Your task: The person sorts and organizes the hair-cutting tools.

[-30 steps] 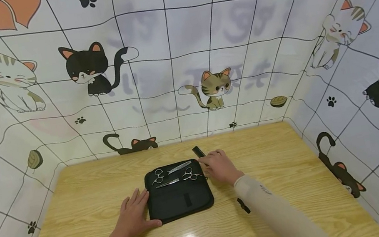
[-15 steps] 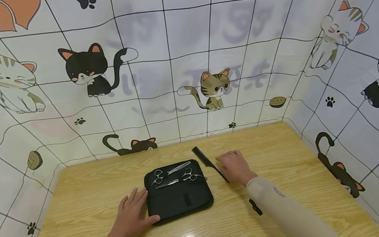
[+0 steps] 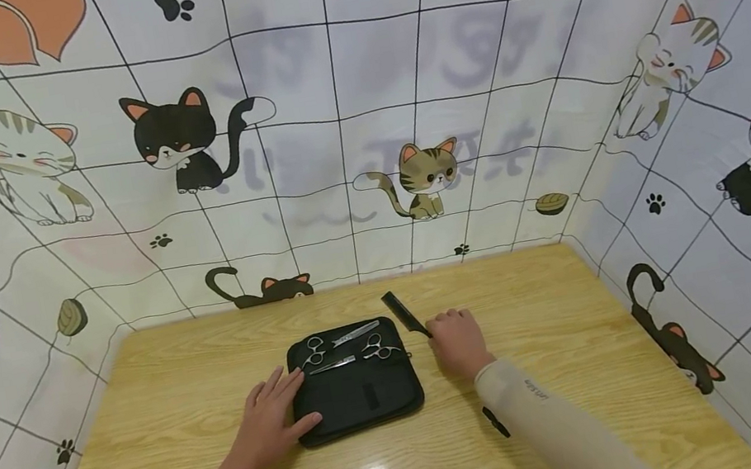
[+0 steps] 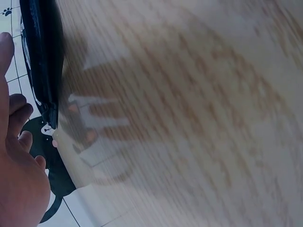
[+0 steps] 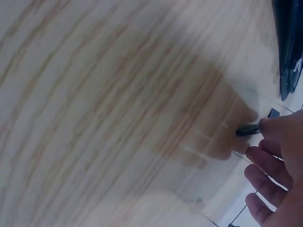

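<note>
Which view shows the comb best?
Head: there the black comb shows its broad end and the start of its handle, up to where the right hand grips it. Right wrist catches only short dark bits of it beside that hand; left wrist, none.

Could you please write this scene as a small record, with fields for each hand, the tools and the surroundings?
Left hand: rests at the left edge of the black case
Right hand: holds the black comb by its handle
On case: upper scissors; lower scissors
Surface: wood-grain table
Backdrop: cat print
</note>
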{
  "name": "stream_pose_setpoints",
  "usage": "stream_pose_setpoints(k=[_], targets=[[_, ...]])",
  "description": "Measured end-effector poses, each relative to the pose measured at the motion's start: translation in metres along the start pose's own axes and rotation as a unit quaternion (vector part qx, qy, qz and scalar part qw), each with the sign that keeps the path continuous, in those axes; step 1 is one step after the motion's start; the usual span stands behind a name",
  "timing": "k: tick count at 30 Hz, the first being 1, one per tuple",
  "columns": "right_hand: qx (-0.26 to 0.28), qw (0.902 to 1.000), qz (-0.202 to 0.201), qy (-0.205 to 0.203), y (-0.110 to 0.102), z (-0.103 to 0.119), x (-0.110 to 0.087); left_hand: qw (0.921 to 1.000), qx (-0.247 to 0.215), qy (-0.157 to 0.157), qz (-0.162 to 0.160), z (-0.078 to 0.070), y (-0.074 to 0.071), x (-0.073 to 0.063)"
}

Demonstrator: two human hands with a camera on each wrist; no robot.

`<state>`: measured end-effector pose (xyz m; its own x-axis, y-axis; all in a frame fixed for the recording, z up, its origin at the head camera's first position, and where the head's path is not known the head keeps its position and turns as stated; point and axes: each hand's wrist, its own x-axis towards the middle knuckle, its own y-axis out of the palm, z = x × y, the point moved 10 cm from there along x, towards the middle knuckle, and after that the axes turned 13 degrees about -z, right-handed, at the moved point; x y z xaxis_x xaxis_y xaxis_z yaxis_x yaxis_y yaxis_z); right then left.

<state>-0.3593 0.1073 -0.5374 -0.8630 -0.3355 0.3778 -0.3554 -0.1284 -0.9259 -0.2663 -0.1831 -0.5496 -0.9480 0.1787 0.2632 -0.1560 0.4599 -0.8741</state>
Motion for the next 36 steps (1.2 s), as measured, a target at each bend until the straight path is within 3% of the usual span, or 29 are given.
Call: stream_pose_setpoints(k=[6,17,28,36], targets=[[-0.049,0.9987,-0.008,-0.006,0.004,0.007,0.002,0.9999,0.004,0.008,-0.007,-0.001,0.000,0.000],[-0.103,0.9934,0.036,0.037,0.011,0.012,0.006,0.9997,-0.002,0.015,-0.017,-0.009,-0.002,0.002],[-0.127,0.9915,-0.007,0.029,0.008,0.017,0.008,0.9994,-0.012,0.021,-0.026,-0.013,-0.004,0.001],[-0.140,0.9900,0.001,0.014,0.010,0.019,0.011,0.9986,-0.014,0.031,-0.041,-0.017,-0.006,0.001]])
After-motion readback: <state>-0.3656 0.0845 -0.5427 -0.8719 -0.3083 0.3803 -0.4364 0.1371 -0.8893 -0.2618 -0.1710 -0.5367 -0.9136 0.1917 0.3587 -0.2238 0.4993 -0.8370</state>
